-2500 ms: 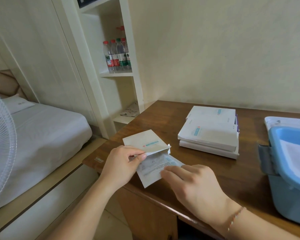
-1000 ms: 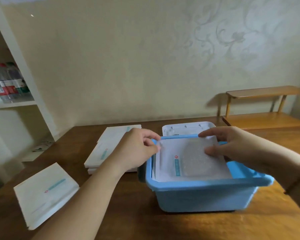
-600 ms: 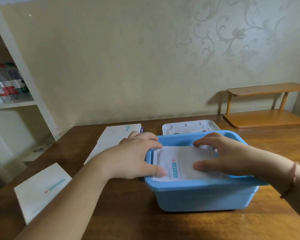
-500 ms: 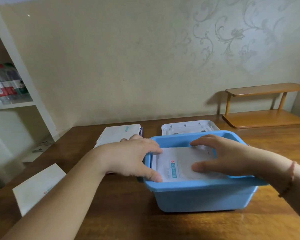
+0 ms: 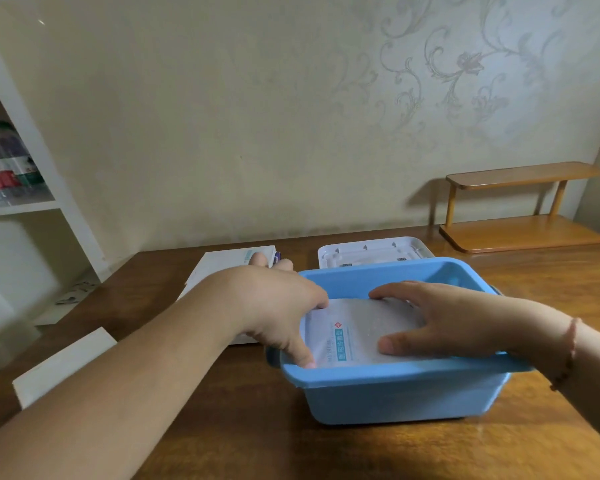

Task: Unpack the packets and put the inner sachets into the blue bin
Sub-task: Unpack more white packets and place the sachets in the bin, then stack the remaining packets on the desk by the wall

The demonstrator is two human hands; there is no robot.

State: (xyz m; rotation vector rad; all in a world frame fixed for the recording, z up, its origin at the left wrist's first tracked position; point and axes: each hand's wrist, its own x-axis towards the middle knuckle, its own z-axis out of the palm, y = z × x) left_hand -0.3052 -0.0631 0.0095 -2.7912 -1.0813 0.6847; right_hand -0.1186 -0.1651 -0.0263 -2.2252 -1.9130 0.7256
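Note:
The blue bin (image 5: 388,379) stands on the wooden desk in front of me. Inside it lies a white inner sachet (image 5: 354,332) with teal print and a small red mark. My left hand (image 5: 278,306) reaches over the bin's left rim, thumb pressing the sachet's near-left corner. My right hand (image 5: 444,320) lies flat on the sachet's right side, fingers straight. A stack of white packets (image 5: 222,268) sits behind my left arm. An emptied white packet (image 5: 63,365) lies at the desk's near left.
The bin's white lid (image 5: 371,252) lies upside down just behind the bin. A low wooden shelf (image 5: 520,209) stands at the back right by the wall. A white shelving unit with bottles (image 5: 4,168) is at the far left.
I pulled the sachet out of its packet at the desk's left edge, carried it to the bin and lowered it inside. Both hands now press it flat, lower in the bin than before.

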